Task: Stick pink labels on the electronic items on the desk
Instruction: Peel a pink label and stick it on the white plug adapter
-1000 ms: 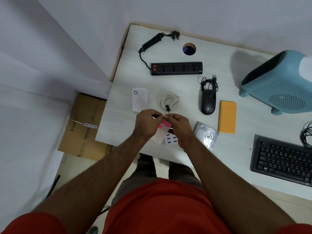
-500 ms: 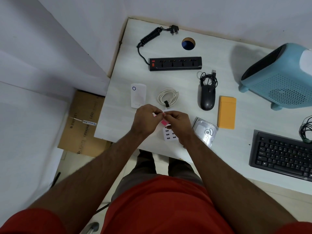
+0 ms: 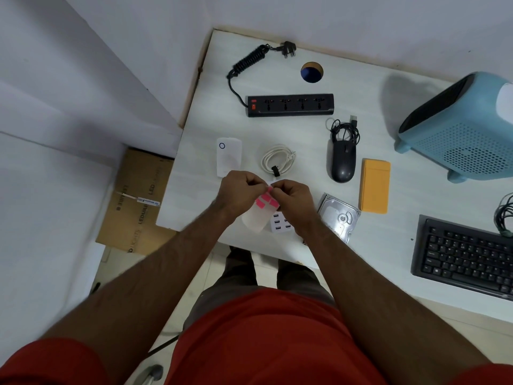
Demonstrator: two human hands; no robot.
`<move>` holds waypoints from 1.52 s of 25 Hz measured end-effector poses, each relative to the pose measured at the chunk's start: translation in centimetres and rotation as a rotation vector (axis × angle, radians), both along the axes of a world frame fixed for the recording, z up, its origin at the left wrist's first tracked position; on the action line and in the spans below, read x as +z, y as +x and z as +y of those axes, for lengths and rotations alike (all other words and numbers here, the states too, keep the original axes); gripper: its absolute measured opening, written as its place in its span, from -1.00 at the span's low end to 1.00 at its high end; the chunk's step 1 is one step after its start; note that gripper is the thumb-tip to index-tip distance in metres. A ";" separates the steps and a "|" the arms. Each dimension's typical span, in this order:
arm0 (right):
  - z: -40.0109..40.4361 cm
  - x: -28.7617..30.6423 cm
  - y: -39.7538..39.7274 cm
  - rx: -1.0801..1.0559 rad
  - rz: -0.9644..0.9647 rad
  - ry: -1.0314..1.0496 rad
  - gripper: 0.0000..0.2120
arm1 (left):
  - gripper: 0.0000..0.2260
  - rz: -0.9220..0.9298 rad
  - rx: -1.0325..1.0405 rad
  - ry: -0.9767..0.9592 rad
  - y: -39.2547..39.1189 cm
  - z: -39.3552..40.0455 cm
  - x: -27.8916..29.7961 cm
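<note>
Both hands meet above the desk's near edge. My left hand (image 3: pixel 240 194) grips a pale backing sheet (image 3: pixel 254 218) that carries pink labels (image 3: pixel 263 202). My right hand (image 3: pixel 291 200) pinches a pink label at the sheet's top edge. Under the sheet a white multi-port USB charger (image 3: pixel 281 224) is partly hidden. On the white desk (image 3: pixel 388 240) lie a white flat device (image 3: pixel 228 156), a coiled white cable (image 3: pixel 278 162), a black power strip (image 3: pixel 290 104), a black mouse (image 3: pixel 343 159), an orange case (image 3: pixel 374 185), a bare hard drive (image 3: pixel 339 216) and a black keyboard (image 3: pixel 466 258).
A light-blue heater (image 3: pixel 466 126) stands at the desk's far right. A round cable hole (image 3: pixel 311 72) opens near the back wall. A cardboard box (image 3: pixel 138 201) lies on the floor left of the desk. Dark cables (image 3: pixel 505 215) hang at the right edge.
The hands stay together over the charger. The sheet, mostly hidden half a second ago, hangs in view again with its pink labels showing. The view has shifted slightly.
</note>
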State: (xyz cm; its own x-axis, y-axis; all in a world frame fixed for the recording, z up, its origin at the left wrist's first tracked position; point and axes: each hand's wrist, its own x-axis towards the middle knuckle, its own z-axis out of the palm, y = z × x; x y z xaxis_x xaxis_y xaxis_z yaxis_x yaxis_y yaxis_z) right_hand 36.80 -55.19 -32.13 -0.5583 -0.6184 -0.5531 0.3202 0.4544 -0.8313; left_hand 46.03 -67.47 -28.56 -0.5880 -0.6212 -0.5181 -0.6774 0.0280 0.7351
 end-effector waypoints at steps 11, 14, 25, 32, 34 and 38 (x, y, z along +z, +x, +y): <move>-0.4 -0.3 -0.3 -0.024 -0.013 0.008 -0.86 | -0.90 0.017 -0.069 0.028 -0.3 -0.8 -0.3; -0.5 -0.5 -0.2 -0.023 -0.028 0.033 -0.86 | -0.90 -0.012 -0.031 0.029 -0.4 -0.7 -0.7; -1.9 -1.0 0.0 0.196 0.283 0.442 -0.79 | -0.84 -0.094 0.288 0.035 0.8 0.4 -3.5; -1.3 -2.0 -1.4 0.272 0.453 0.545 -0.81 | -0.87 -0.071 0.388 -0.067 0.4 1.5 -4.2; -1.1 -2.6 -1.6 0.271 0.510 0.542 -0.74 | -0.88 -0.067 0.418 -0.073 0.1 1.8 -4.3; -0.9 -2.9 -1.6 0.228 0.643 0.437 -0.69 | -0.88 -0.045 0.484 -0.117 -0.2 2.0 -4.1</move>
